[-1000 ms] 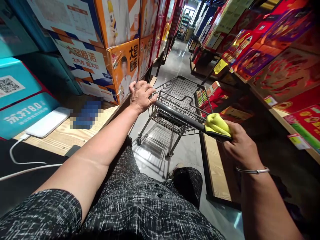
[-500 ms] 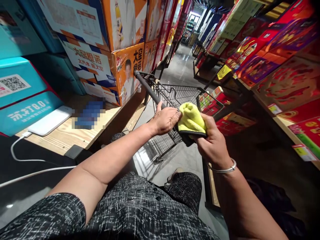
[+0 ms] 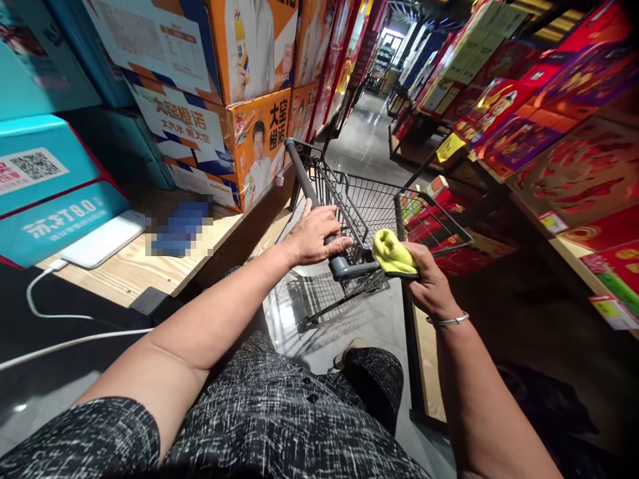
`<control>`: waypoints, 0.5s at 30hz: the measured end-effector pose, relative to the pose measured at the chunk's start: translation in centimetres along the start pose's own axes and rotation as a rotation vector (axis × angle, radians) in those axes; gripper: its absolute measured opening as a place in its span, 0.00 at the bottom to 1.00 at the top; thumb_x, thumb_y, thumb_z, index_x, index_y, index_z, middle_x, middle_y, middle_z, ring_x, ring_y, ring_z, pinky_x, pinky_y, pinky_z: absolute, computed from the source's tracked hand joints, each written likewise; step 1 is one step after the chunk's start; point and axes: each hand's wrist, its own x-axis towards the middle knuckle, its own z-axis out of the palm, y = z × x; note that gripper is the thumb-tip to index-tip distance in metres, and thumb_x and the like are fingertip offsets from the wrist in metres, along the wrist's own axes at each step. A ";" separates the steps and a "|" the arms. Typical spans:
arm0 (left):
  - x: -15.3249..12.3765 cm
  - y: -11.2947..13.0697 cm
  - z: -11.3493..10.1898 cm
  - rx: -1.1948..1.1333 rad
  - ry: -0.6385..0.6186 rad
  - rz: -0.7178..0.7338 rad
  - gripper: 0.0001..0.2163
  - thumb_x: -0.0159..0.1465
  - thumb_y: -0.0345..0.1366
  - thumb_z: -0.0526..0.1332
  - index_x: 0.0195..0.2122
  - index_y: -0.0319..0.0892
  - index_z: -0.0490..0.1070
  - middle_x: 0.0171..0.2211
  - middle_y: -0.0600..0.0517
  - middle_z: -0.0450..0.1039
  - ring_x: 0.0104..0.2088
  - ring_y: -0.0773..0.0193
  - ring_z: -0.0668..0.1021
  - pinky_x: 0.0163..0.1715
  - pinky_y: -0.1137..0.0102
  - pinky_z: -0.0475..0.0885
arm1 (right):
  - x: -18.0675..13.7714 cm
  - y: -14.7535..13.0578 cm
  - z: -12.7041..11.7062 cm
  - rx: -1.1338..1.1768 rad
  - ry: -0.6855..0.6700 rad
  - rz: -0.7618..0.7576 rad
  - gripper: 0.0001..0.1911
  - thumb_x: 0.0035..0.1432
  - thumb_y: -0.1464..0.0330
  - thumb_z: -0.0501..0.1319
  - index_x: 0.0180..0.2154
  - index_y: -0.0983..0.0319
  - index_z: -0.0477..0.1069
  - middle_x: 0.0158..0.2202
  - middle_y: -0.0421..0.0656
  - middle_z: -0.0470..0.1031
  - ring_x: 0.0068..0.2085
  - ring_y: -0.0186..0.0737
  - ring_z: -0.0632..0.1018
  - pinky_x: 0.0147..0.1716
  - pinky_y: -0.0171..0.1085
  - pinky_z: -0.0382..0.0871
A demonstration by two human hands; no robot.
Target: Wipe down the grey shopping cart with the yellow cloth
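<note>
My left hand (image 3: 317, 234) is closed over the grey handle (image 3: 301, 169) of a black wire shopping cart (image 3: 379, 199). Its thumb lies across the bar, near the handle's lower corner. In my right hand (image 3: 430, 283) is a folded yellow cloth (image 3: 392, 251) with a dark edge, bunched between thumb and fingers. That cloth sits beside the cart's near side, just right of the handle corner; whether it touches the frame I cannot tell. Some of the right fingers are hidden behind the cloth.
On the left, a wooden shelf (image 3: 200, 266) carries stacked orange cartons (image 3: 259, 146), teal boxes (image 3: 60, 193), a white device (image 3: 104, 239) with a cable and a blurred blue item (image 3: 180, 226). Red gift boxes (image 3: 574, 166) line the right shelf. A tiled aisle (image 3: 367, 126) runs ahead.
The cart has swung rightward and its handle corner now shows. My left hand has shifted left along with the bar, away from the cloth. My right hand has moved the cloth right and slightly down.
</note>
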 end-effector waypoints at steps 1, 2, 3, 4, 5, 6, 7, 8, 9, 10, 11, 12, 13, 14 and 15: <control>0.1 -0.6 -0.2 -0.001 0.017 -0.010 0.16 0.70 0.48 0.58 0.32 0.42 0.73 0.44 0.45 0.78 0.66 0.44 0.68 0.69 0.36 0.42 | -0.5 1.4 0.0 -0.027 -0.007 0.044 0.22 0.59 0.70 0.60 0.56 0.56 0.70 0.53 0.49 0.74 0.55 0.49 0.75 0.59 0.55 0.69; 0.2 -1.2 -0.4 -0.006 0.030 -0.023 0.15 0.69 0.46 0.59 0.30 0.42 0.72 0.45 0.45 0.78 0.67 0.44 0.68 0.70 0.37 0.44 | -1.1 2.6 0.1 -0.050 -0.002 0.072 0.22 0.58 0.70 0.60 0.55 0.56 0.71 0.52 0.49 0.75 0.55 0.50 0.75 0.58 0.56 0.70; 0.3 -1.8 -0.6 -0.014 0.040 -0.043 0.13 0.68 0.44 0.59 0.30 0.42 0.72 0.47 0.46 0.78 0.68 0.44 0.67 0.70 0.38 0.46 | -1.6 3.5 0.4 -0.069 0.010 0.084 0.23 0.56 0.71 0.60 0.54 0.57 0.72 0.52 0.49 0.75 0.55 0.51 0.75 0.58 0.57 0.69; 0.3 -2.3 -0.8 -0.023 0.049 -0.070 0.11 0.67 0.41 0.59 0.30 0.42 0.72 0.51 0.46 0.78 0.69 0.44 0.65 0.70 0.39 0.48 | -2.1 4.1 0.7 -0.084 0.026 0.084 0.25 0.54 0.72 0.59 0.55 0.57 0.71 0.53 0.49 0.74 0.56 0.51 0.75 0.59 0.58 0.68; 0.3 -2.7 -1.0 -0.032 0.057 -0.101 0.09 0.66 0.39 0.59 0.32 0.42 0.73 0.54 0.47 0.77 0.70 0.45 0.63 0.70 0.41 0.50 | -2.4 4.5 1.2 -0.099 0.041 0.077 0.28 0.52 0.74 0.57 0.56 0.58 0.71 0.55 0.50 0.73 0.58 0.52 0.74 0.60 0.58 0.67; 0.2 -2.9 -1.3 -0.042 0.069 -0.138 0.07 0.65 0.37 0.58 0.35 0.43 0.75 0.57 0.48 0.75 0.71 0.46 0.61 0.70 0.42 0.52 | -2.6 4.5 1.7 -0.116 0.048 0.075 0.30 0.50 0.75 0.56 0.56 0.58 0.70 0.56 0.50 0.72 0.59 0.51 0.73 0.60 0.58 0.66; 0.1 -3.0 -1.6 -0.052 0.091 -0.180 0.07 0.65 0.35 0.58 0.38 0.43 0.76 0.59 0.48 0.74 0.72 0.47 0.60 0.70 0.44 0.54 | -2.7 4.2 2.2 -0.137 0.049 0.081 0.33 0.48 0.76 0.55 0.57 0.58 0.70 0.57 0.50 0.72 0.59 0.51 0.72 0.61 0.58 0.66; 0.0 -3.0 -1.9 -0.062 0.119 -0.222 0.09 0.64 0.34 0.57 0.41 0.43 0.76 0.60 0.49 0.74 0.72 0.49 0.61 0.70 0.46 0.56 | -2.6 3.8 2.8 -0.160 0.050 0.097 0.34 0.46 0.77 0.55 0.57 0.58 0.69 0.57 0.50 0.71 0.60 0.50 0.72 0.61 0.57 0.65; -0.2 -2.7 -2.2 -0.074 0.144 -0.258 0.11 0.64 0.33 0.57 0.44 0.43 0.77 0.60 0.49 0.74 0.71 0.50 0.62 0.70 0.49 0.58 | -2.4 3.1 3.3 -0.184 0.051 0.119 0.35 0.45 0.78 0.54 0.58 0.58 0.69 0.57 0.50 0.71 0.60 0.50 0.72 0.61 0.57 0.65; -0.3 -2.3 -2.6 -0.084 0.160 -0.281 0.11 0.64 0.33 0.57 0.45 0.44 0.77 0.59 0.49 0.75 0.70 0.51 0.64 0.70 0.51 0.59 | -2.1 2.3 3.7 -0.207 0.048 0.142 0.36 0.45 0.78 0.54 0.58 0.58 0.68 0.57 0.50 0.71 0.59 0.50 0.71 0.60 0.56 0.66; -0.5 -1.7 -2.9 -0.089 0.159 -0.291 0.12 0.65 0.35 0.57 0.46 0.44 0.77 0.58 0.49 0.76 0.69 0.52 0.67 0.69 0.52 0.61 | -1.6 1.5 4.2 -0.225 0.038 0.160 0.36 0.44 0.78 0.54 0.58 0.58 0.68 0.57 0.50 0.71 0.59 0.50 0.71 0.60 0.56 0.65; -0.6 -1.0 -3.2 -0.081 0.140 -0.287 0.11 0.66 0.37 0.58 0.46 0.44 0.78 0.57 0.49 0.77 0.67 0.52 0.69 0.68 0.52 0.63 | -1.1 0.6 4.6 -0.230 0.020 0.166 0.37 0.44 0.79 0.55 0.58 0.58 0.68 0.57 0.49 0.71 0.59 0.50 0.71 0.60 0.55 0.65; -0.7 -0.1 -3.5 -0.058 0.106 -0.273 0.11 0.67 0.40 0.58 0.45 0.45 0.78 0.56 0.49 0.77 0.64 0.52 0.72 0.67 0.51 0.64 | -0.6 -0.2 5.0 -0.221 0.002 0.160 0.37 0.44 0.79 0.55 0.58 0.57 0.68 0.57 0.49 0.72 0.59 0.50 0.71 0.60 0.54 0.65; -0.8 0.7 -3.8 -0.016 0.067 -0.261 0.12 0.68 0.42 0.58 0.44 0.45 0.78 0.55 0.49 0.78 0.62 0.51 0.73 0.67 0.49 0.64 | 0.0 -0.9 5.3 -0.196 -0.016 0.148 0.37 0.45 0.79 0.55 0.58 0.57 0.68 0.56 0.48 0.72 0.58 0.49 0.72 0.59 0.53 0.65; -0.9 1.6 -3.9 0.042 0.035 -0.260 0.12 0.69 0.44 0.58 0.44 0.46 0.79 0.54 0.49 0.78 0.61 0.50 0.75 0.67 0.46 0.62 | 0.6 -1.6 5.7 -0.160 -0.030 0.134 0.36 0.46 0.79 0.55 0.59 0.57 0.67 0.56 0.48 0.72 0.58 0.48 0.72 0.59 0.51 0.65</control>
